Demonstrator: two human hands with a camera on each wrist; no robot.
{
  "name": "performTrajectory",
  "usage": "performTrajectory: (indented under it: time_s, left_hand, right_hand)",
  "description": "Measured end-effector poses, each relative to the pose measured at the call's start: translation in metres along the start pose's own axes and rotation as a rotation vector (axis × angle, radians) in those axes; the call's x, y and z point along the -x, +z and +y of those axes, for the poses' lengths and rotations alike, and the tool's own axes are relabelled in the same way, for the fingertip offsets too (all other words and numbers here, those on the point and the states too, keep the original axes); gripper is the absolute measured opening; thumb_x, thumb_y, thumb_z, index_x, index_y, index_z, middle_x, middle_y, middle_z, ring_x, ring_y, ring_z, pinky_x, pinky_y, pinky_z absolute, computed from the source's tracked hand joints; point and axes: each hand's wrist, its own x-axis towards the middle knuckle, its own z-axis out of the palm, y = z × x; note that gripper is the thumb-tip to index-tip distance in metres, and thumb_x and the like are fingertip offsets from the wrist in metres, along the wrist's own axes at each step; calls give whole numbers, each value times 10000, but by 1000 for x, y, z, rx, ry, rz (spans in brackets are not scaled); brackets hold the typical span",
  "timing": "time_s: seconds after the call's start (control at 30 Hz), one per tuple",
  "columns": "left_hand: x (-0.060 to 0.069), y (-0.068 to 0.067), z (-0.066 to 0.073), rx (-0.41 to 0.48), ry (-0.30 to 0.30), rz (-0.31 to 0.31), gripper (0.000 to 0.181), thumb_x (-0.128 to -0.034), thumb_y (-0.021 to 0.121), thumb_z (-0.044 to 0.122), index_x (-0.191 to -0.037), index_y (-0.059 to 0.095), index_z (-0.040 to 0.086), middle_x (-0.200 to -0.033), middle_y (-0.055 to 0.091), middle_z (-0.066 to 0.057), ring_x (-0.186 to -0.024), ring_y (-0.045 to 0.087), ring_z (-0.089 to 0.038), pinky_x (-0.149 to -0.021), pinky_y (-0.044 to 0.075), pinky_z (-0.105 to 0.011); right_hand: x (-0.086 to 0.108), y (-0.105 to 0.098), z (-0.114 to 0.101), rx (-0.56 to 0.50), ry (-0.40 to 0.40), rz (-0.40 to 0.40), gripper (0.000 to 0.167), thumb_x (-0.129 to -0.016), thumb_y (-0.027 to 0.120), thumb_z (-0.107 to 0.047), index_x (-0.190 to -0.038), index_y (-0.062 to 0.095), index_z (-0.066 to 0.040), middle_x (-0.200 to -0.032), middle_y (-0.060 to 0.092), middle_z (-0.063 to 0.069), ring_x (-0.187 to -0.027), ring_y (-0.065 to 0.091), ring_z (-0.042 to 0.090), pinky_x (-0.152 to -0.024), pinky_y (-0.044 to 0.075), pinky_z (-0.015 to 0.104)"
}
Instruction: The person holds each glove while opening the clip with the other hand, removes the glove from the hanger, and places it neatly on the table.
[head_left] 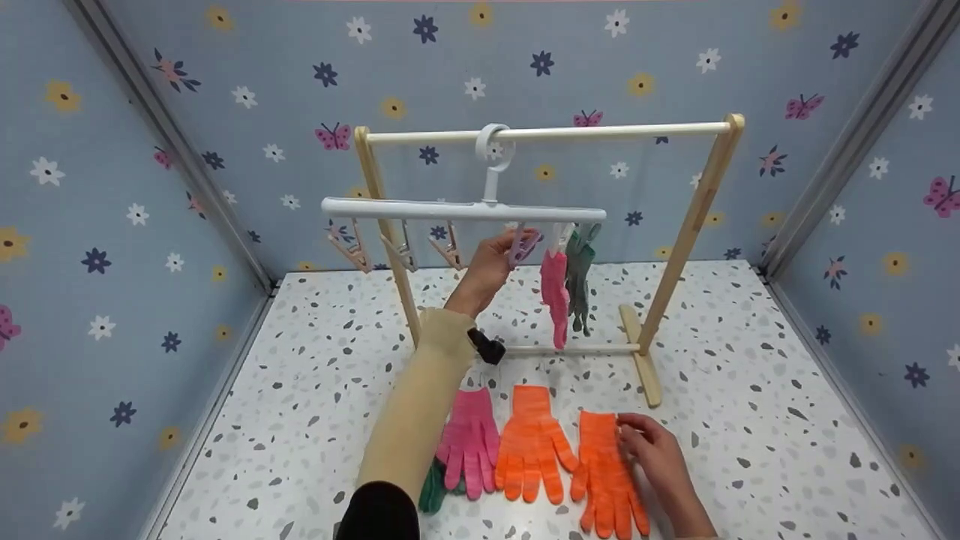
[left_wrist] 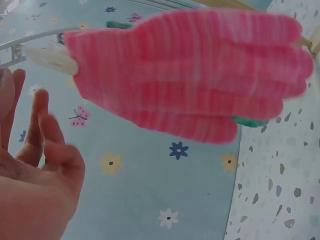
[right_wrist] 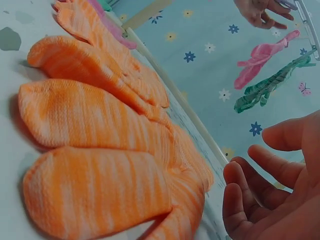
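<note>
My left hand [head_left: 489,271] is raised under the white hanger [head_left: 450,211], its fingers at a purple clothespin [head_left: 525,246] and seeming to pinch it. Beside it, a pink glove [head_left: 555,296] hangs from a pale clothespin [left_wrist: 55,59], and a dark green glove [head_left: 579,277] hangs at the hanger's right end. Low on the right, my right hand [head_left: 658,459] is at the cuff of an orange glove [head_left: 609,472], fingers loosely bent and not closed on it in the right wrist view. Another orange glove [head_left: 531,442] and a pink glove [head_left: 471,441] lie alongside.
The hanger hooks over the white bar [head_left: 615,132] of a wooden rack [head_left: 686,232]. More clothespins [head_left: 448,247] hang on its left half. Part of a green glove [head_left: 433,487] shows under the left sleeve. Flowered panels [head_left: 97,322] stand around the speckled surface [head_left: 750,420].
</note>
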Motion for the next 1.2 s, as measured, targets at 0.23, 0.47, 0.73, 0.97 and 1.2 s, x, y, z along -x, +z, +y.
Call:
performTrajectory:
  time_s: [0.23, 0.47, 0.73, 0.97, 1.2]
  left_hand:
    - [0, 14, -16, 97, 69, -82, 400, -1039, 504, 212, -1425, 553, 115, -1482, 502, 16, -1394, 391, -121, -1130, 303, -394]
    - [2, 30, -23, 179, 47, -28, 442, -1043, 484, 278, -1434, 533, 77, -1405, 562, -44, -1335, 457, -149, -1107, 329, -350]
    - [4, 39, -14, 199, 60, 51, 382, -1025, 552, 171, -1375, 571, 19, -1277, 638, -80, -1214, 557, -190, -1054, 397, -325]
    - [9, 47, -1, 96, 113, 78, 380, -995, 622, 156, -1348, 595, 20, -1244, 658, -76, -1117, 613, -227, -965, 481, -354]
    - [11, 54, 12, -18, 147, 114, 337, -990, 637, 179, -1306, 640, 64, -1189, 670, -14, -1079, 592, -243, -896, 501, -314]
  right_hand:
    - [1, 4, -3, -28, 2, -1, 387, -1019, 565, -242, -1345, 574, -34, -1297, 602, 145, -1077, 587, 253, -915, 488, 404]
    - [2, 1, -2, -27, -20, 3, 396, -1018, 575, -248, -1345, 574, -24, -1307, 591, 164, -1080, 588, 266, -911, 491, 403]
    - [1, -3, -2, -25, -59, 28, 370, -1031, 549, -213, -1336, 570, -4, -1301, 595, 151, -1097, 589, 262, -910, 498, 381]
    - [1, -1, -9, -37, -94, 39, 358, -1029, 554, -194, -1326, 573, 6, -1269, 609, 143, -1087, 588, 275, -936, 486, 416]
    - [3, 1, -16, -52, -124, 21, 347, -1033, 537, -163, -1333, 567, 9, -1274, 608, 148, -1114, 579, 312, -955, 481, 437]
